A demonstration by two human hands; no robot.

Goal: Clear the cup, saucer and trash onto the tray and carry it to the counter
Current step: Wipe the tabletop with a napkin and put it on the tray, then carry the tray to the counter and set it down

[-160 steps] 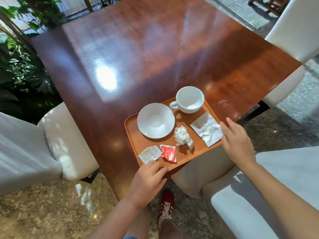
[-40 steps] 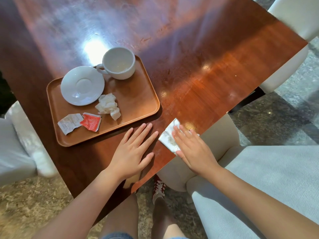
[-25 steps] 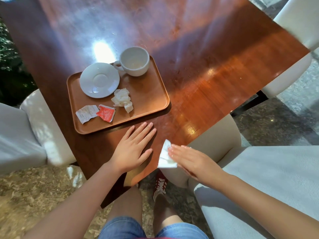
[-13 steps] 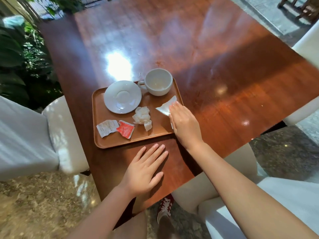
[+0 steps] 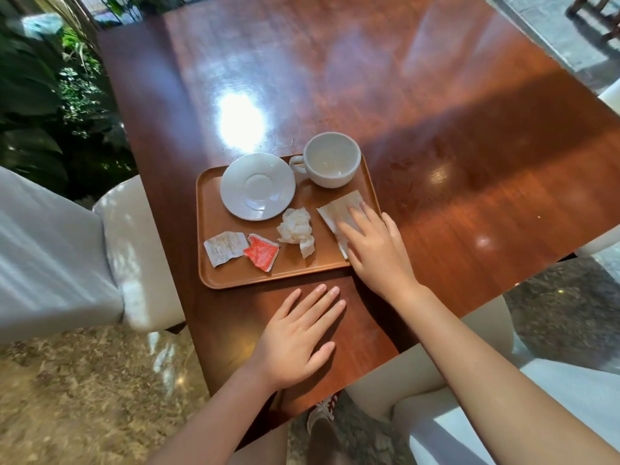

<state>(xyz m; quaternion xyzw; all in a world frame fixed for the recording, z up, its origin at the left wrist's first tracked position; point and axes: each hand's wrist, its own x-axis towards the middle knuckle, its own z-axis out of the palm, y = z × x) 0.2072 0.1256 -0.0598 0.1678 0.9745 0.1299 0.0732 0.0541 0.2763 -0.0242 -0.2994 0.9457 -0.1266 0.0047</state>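
An orange-brown tray (image 5: 235,275) lies on the wooden table near its front edge. On it stand a white saucer (image 5: 257,186) and an empty white cup (image 5: 332,159), with a crumpled tissue (image 5: 295,228), a white torn packet (image 5: 224,247) and a red torn packet (image 5: 261,252). A flat white napkin (image 5: 339,209) lies at the tray's right end. My right hand (image 5: 375,250) rests flat on that napkin, fingers spread. My left hand (image 5: 298,337) lies flat and open on the table just in front of the tray.
The glossy wooden table (image 5: 402,112) stretches away behind the tray. White upholstered chairs stand at the left (image 5: 127,250) and at the lower right (image 5: 570,414). Green plants (image 5: 50,105) fill the far left. The floor is speckled stone.
My right hand has wiped the table edge with the napkin, carried it back and laid it flat on the tray's right end. My left hand stays flat on the table.
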